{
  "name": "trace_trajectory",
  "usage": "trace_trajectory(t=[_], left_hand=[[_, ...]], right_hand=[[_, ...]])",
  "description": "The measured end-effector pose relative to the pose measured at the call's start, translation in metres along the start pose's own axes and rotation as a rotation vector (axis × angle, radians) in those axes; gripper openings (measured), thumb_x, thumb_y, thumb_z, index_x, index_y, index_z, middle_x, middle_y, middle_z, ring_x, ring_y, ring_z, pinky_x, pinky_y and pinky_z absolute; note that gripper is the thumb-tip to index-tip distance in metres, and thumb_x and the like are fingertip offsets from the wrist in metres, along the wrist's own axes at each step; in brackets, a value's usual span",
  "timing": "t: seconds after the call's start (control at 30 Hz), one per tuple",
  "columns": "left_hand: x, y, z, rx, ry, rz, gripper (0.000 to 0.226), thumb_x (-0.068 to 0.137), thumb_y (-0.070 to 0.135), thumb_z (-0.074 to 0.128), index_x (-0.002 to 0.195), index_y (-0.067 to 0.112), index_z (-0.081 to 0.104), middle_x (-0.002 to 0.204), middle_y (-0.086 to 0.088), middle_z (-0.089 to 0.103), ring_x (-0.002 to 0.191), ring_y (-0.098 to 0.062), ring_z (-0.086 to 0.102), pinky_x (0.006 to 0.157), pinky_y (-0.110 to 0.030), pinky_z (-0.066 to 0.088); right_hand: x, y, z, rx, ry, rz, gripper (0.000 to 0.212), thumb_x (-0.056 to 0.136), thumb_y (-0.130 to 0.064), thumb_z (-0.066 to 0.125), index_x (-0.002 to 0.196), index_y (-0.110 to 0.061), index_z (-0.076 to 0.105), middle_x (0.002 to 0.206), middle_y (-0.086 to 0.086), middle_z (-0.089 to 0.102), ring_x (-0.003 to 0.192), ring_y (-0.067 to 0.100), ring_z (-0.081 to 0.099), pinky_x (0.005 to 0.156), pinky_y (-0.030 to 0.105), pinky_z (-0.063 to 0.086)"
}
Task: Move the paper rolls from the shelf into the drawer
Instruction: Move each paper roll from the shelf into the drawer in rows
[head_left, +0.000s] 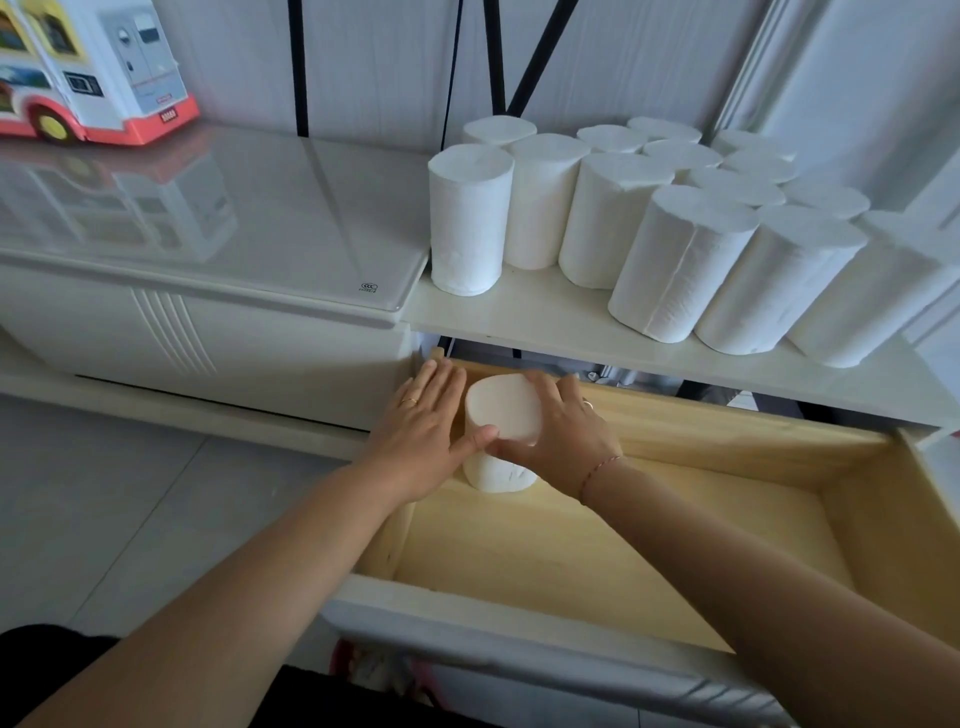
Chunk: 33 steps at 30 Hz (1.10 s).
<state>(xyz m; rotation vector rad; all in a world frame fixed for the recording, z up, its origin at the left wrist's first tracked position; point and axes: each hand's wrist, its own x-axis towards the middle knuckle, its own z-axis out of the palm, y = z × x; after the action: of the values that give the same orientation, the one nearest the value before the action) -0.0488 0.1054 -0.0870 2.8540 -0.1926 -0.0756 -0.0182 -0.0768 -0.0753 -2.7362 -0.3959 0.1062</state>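
Both bare forearms reached forward and down into the open drawer (623, 545). The left hand (421, 415) lay flat against the left side of a paper roll (496, 475), fingers straight and close together, the thumb touching the roll's front edge. The right hand (563, 428) gripped the same roll from the right, its fingers curled over the top rim and its thumb meeting the front. A ring (410, 400) showed on the left hand and a thin bracelet (597, 467) on the right wrist.

The drawer was of pale bare wood with a white front, pulled out beneath a white shelf (519, 312). To the left of the shelf stood a white glass-topped cabinet (208, 218), with a toy bus (88, 67) on its far left corner. The wall (374, 62) behind was white panelling. The floor (104, 493) was of light grey tiles.

The held roll stood upright in the drawer's back-left corner, between the two hands. It was plain white, and its top face was pressed slightly out of round. The other paper rolls (680, 260) stood upright on the shelf in a tight cluster, touching one another, all plain white. The cluster filled the shelf from near its left end to the right edge of view.
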Motion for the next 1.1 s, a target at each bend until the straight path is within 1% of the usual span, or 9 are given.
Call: trace_trajectory(t=[0.1, 0.2, 0.3, 0.4, 0.5, 0.6, 0.8, 0.97, 1.1], left_hand=[[0.001, -0.001, 0.002, -0.034, 0.003, 0.017, 0.086, 0.083, 0.071, 0.011, 0.149, 0.020, -0.009, 0.158, 0.002, -0.015, 0.141, -0.010, -0.021, 0.113, -0.027, -0.011], [0.001, -0.003, 0.003, -0.072, 0.007, 0.028, 0.082, 0.084, 0.071, 0.013, 0.149, 0.027, -0.011, 0.157, 0.006, -0.016, 0.141, -0.009, -0.023, 0.112, -0.028, -0.010], [0.002, -0.004, 0.004, -0.070, 0.014, 0.043, 0.075, 0.089, 0.066, 0.019, 0.148, 0.031, -0.011, 0.157, 0.008, -0.018, 0.141, -0.011, -0.022, 0.112, -0.030, -0.005], [0.002, -0.004, 0.004, -0.078, 0.021, 0.051, 0.069, 0.093, 0.059, 0.022, 0.149, 0.030, -0.008, 0.157, 0.010, -0.017, 0.142, -0.011, -0.021, 0.112, -0.029, -0.004], [0.003, -0.005, 0.004, -0.105, 0.044, 0.055, 0.066, 0.096, 0.052, 0.023, 0.150, 0.025, -0.005, 0.157, 0.006, -0.018, 0.142, -0.009, -0.020, 0.111, -0.025, -0.007], [0.005, -0.006, 0.006, -0.135, 0.063, 0.060, 0.065, 0.098, 0.048, 0.024, 0.150, 0.021, -0.005, 0.156, 0.008, -0.018, 0.141, -0.004, -0.020, 0.110, -0.022, -0.008], [0.009, -0.008, 0.007, -0.167, 0.066, 0.094, 0.059, 0.100, 0.043, 0.028, 0.151, 0.024, 0.004, 0.157, 0.012, -0.010, 0.142, -0.004, -0.017, 0.111, -0.022, -0.003], [0.009, -0.008, 0.002, -0.137, 0.117, 0.141, 0.055, 0.100, 0.035, 0.033, 0.150, 0.020, 0.017, 0.159, 0.005, 0.005, 0.145, -0.012, -0.007, 0.115, -0.025, 0.001], [0.011, -0.004, -0.002, -0.140, 0.157, 0.230, 0.049, 0.100, 0.023, 0.039, 0.147, 0.016, 0.027, 0.157, 0.003, 0.018, 0.145, -0.011, 0.006, 0.110, -0.017, -0.001]], right_hand=[[0.001, 0.011, -0.004, 0.237, -0.075, 0.027, 0.086, 0.074, -0.058, 0.071, 0.143, -0.028, 0.030, 0.131, 0.001, 0.045, 0.111, 0.024, 0.054, 0.090, 0.032, 0.045], [0.002, 0.024, -0.005, 0.587, -0.236, 0.211, 0.068, 0.082, -0.053, 0.065, 0.135, -0.017, 0.042, 0.121, 0.007, 0.058, 0.096, 0.021, 0.065, 0.083, 0.036, 0.058], [0.002, 0.025, 0.001, 0.822, -0.318, 0.345, 0.060, 0.085, -0.049, 0.063, 0.127, -0.009, 0.049, 0.116, 0.012, 0.062, 0.086, 0.022, 0.071, 0.074, 0.031, 0.061], [0.005, 0.019, 0.008, 0.862, -0.283, 0.355, 0.054, 0.084, -0.051, 0.065, 0.117, -0.010, 0.053, 0.109, 0.012, 0.064, 0.077, 0.019, 0.071, 0.073, 0.027, 0.061], [0.008, 0.011, 0.014, 0.892, -0.270, 0.374, 0.053, 0.083, -0.051, 0.066, 0.114, -0.010, 0.053, 0.109, 0.011, 0.064, 0.078, 0.019, 0.071, 0.075, 0.027, 0.061], [0.011, 0.002, 0.020, 0.899, -0.258, 0.385, 0.056, 0.082, -0.052, 0.067, 0.114, -0.010, 0.052, 0.110, 0.013, 0.064, 0.080, 0.021, 0.071, 0.083, 0.035, 0.060], [0.010, -0.001, 0.026, 0.884, -0.197, 0.383, 0.041, 0.080, -0.056, 0.067, 0.094, -0.021, 0.049, 0.108, 0.014, 0.066, 0.078, 0.020, 0.071, 0.086, 0.039, 0.058], [0.009, 0.000, 0.030, 0.901, -0.193, 0.371, 0.046, 0.080, -0.057, 0.066, 0.101, -0.020, 0.050, 0.104, 0.012, 0.067, 0.082, 0.022, 0.072, 0.089, 0.041, 0.057], [0.010, 0.000, 0.031, 0.917, -0.178, 0.375, 0.050, 0.080, -0.056, 0.067, 0.107, -0.017, 0.051, 0.102, 0.010, 0.066, 0.081, 0.020, 0.071, 0.089, 0.042, 0.057]])
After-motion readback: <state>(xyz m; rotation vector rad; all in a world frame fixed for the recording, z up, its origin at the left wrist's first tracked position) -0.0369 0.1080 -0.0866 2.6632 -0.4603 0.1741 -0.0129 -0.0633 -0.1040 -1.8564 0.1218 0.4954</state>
